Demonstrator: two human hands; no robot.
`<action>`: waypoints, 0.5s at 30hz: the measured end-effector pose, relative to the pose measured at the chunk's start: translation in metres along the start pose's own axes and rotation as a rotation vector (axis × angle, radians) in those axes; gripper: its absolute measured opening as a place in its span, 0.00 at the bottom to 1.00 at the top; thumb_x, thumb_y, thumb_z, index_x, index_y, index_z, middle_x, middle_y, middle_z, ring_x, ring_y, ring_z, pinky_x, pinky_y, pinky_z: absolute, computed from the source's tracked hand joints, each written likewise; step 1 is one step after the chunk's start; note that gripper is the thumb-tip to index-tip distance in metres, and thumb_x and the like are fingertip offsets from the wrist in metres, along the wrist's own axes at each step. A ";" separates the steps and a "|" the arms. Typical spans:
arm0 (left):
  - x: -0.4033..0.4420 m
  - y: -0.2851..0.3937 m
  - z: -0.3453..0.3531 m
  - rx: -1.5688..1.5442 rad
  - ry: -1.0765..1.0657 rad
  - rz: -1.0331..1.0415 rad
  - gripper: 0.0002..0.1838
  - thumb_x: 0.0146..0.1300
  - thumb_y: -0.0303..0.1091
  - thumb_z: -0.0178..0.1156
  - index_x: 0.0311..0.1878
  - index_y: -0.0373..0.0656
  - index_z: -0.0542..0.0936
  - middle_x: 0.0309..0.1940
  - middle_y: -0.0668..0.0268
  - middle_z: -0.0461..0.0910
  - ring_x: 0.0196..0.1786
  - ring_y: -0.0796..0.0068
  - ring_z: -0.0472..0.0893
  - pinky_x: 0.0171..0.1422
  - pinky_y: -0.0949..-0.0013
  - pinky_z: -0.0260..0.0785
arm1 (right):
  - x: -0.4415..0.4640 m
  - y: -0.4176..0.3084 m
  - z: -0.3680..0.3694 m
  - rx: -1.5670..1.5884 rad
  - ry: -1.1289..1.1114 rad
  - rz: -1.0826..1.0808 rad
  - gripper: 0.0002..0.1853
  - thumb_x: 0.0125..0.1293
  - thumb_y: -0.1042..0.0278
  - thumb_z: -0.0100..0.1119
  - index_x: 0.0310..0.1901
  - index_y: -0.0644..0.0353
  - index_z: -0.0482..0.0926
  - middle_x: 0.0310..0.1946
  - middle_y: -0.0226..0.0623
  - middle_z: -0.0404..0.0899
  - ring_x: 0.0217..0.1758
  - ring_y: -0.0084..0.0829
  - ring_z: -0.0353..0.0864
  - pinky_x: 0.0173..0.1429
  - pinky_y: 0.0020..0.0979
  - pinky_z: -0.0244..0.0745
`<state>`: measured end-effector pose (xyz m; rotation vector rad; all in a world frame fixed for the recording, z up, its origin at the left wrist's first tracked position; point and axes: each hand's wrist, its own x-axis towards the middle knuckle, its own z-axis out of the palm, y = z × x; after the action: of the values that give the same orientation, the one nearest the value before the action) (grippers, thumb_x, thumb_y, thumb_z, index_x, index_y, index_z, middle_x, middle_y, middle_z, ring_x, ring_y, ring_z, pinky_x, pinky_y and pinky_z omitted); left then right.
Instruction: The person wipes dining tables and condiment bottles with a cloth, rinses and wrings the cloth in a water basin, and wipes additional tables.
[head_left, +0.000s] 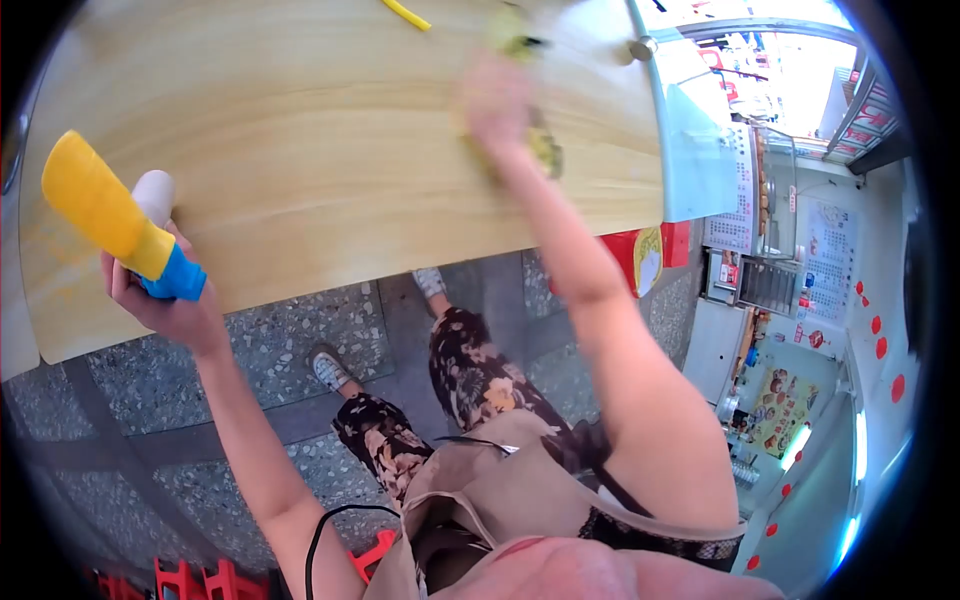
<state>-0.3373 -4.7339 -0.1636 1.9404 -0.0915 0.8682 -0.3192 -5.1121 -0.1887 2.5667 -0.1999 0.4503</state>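
Observation:
My left hand point(178, 310) is closed around a yellow plastic bottle point(105, 195) with a blue cap point(176, 276), held tilted above the left end of the table. A white, round-ended object point(154, 193) shows behind the bottle by the same hand; its kind is unclear. Farther out, my right hand point(498, 105) is smeared by motion over the wood-patterned tabletop point(330, 140). Under and around it a yellowish cloth point(544, 150) with dark patches shows, blurred too, and the hand appears to hold it against the surface.
A yellow strip point(407, 14) lies near the table's far edge. At the right end stands a pale glass panel point(695, 150) with a round metal knob point(643, 47). Below that end is a red object point(640, 258). Red stools point(180, 578) stand behind at lower left.

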 end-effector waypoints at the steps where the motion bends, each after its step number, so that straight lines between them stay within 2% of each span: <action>1: -0.001 -0.002 0.000 -0.071 -0.007 -0.024 0.29 0.52 0.21 0.67 0.56 0.41 0.65 0.62 0.58 0.61 0.63 0.65 0.66 0.64 0.63 0.66 | 0.004 -0.052 -0.022 0.377 0.238 0.022 0.07 0.56 0.69 0.50 0.35 0.57 0.75 0.28 0.38 0.73 0.33 0.38 0.72 0.35 0.38 0.65; 3: -0.006 -0.007 0.000 -0.064 -0.002 0.038 0.29 0.52 0.21 0.67 0.56 0.41 0.65 0.61 0.58 0.62 0.63 0.64 0.66 0.64 0.62 0.66 | 0.006 -0.146 -0.056 0.591 0.251 -0.088 0.10 0.51 0.68 0.50 0.34 0.58 0.78 0.30 0.41 0.73 0.36 0.43 0.71 0.41 0.44 0.65; 4: -0.007 -0.009 0.000 -0.049 0.000 0.105 0.30 0.51 0.20 0.67 0.56 0.41 0.65 0.61 0.58 0.62 0.63 0.63 0.66 0.64 0.62 0.66 | 0.013 -0.186 -0.069 0.885 0.081 -0.134 0.13 0.49 0.67 0.51 0.36 0.60 0.79 0.34 0.43 0.76 0.38 0.46 0.72 0.44 0.47 0.66; 5: -0.008 -0.010 -0.002 -0.044 -0.004 0.101 0.30 0.51 0.20 0.67 0.56 0.41 0.65 0.61 0.58 0.62 0.63 0.63 0.66 0.64 0.62 0.66 | 0.018 -0.211 -0.091 0.894 0.506 -0.200 0.10 0.48 0.66 0.51 0.32 0.57 0.78 0.35 0.44 0.76 0.40 0.46 0.73 0.49 0.49 0.66; 6: -0.007 -0.011 -0.005 0.064 -0.020 0.141 0.30 0.52 0.21 0.68 0.56 0.40 0.64 0.60 0.57 0.64 0.61 0.62 0.68 0.62 0.61 0.67 | 0.024 -0.204 -0.102 0.898 0.493 -0.195 0.10 0.48 0.66 0.51 0.32 0.57 0.78 0.35 0.44 0.76 0.40 0.46 0.73 0.49 0.49 0.66; 8: -0.005 -0.017 -0.004 0.173 -0.067 0.170 0.30 0.52 0.22 0.68 0.56 0.40 0.64 0.59 0.57 0.65 0.59 0.60 0.70 0.61 0.61 0.68 | 0.027 -0.182 -0.106 1.092 0.490 -0.361 0.10 0.49 0.67 0.51 0.32 0.56 0.78 0.36 0.45 0.77 0.42 0.47 0.75 0.52 0.51 0.66; 10: -0.004 -0.030 -0.006 0.347 0.124 0.213 0.27 0.52 0.36 0.72 0.50 0.35 0.71 0.50 0.53 0.74 0.52 0.61 0.76 0.57 0.65 0.70 | 0.030 -0.103 -0.067 0.930 0.110 -0.527 0.10 0.52 0.67 0.51 0.35 0.57 0.78 0.35 0.44 0.77 0.41 0.44 0.75 0.52 0.49 0.67; 11: -0.004 -0.032 -0.012 0.355 0.122 0.202 0.27 0.52 0.36 0.72 0.50 0.35 0.71 0.50 0.53 0.74 0.52 0.61 0.76 0.57 0.65 0.70 | 0.019 -0.053 -0.029 0.889 0.141 -0.428 0.10 0.56 0.70 0.50 0.39 0.59 0.78 0.34 0.43 0.76 0.39 0.42 0.74 0.50 0.45 0.68; 12: -0.004 -0.034 -0.022 0.509 0.054 0.072 0.26 0.55 0.39 0.70 0.49 0.33 0.72 0.47 0.53 0.76 0.49 0.61 0.78 0.55 0.64 0.71 | 0.009 -0.004 0.009 0.851 0.166 -0.328 0.10 0.61 0.72 0.49 0.43 0.61 0.77 0.33 0.42 0.76 0.37 0.40 0.74 0.48 0.41 0.69; 13: -0.006 -0.037 -0.029 0.660 -0.015 -0.059 0.25 0.57 0.42 0.68 0.48 0.31 0.73 0.44 0.52 0.79 0.46 0.60 0.79 0.53 0.64 0.72 | -0.011 0.060 0.046 0.610 -0.037 -0.177 0.14 0.65 0.73 0.48 0.50 0.62 0.75 0.41 0.43 0.78 0.44 0.42 0.74 0.53 0.39 0.68; 14: -0.007 -0.041 -0.034 0.664 -0.010 -0.070 0.25 0.57 0.42 0.68 0.48 0.31 0.73 0.44 0.52 0.79 0.46 0.60 0.79 0.53 0.64 0.72 | -0.037 0.128 0.079 0.763 -0.004 -0.021 0.18 0.67 0.72 0.47 0.58 0.63 0.71 0.53 0.44 0.76 0.56 0.41 0.72 0.62 0.36 0.65; 15: -0.007 -0.047 -0.040 0.667 0.022 -0.015 0.25 0.59 0.43 0.65 0.48 0.29 0.74 0.43 0.52 0.79 0.45 0.59 0.80 0.51 0.63 0.73 | -0.070 0.194 0.109 0.692 0.075 0.054 0.20 0.66 0.70 0.50 0.59 0.61 0.70 0.50 0.44 0.76 0.52 0.43 0.73 0.57 0.37 0.68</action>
<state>-0.3452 -4.6792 -0.1920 2.5386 0.2581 0.9905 -0.3983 -5.3299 -0.2102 3.2126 -0.0940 0.7373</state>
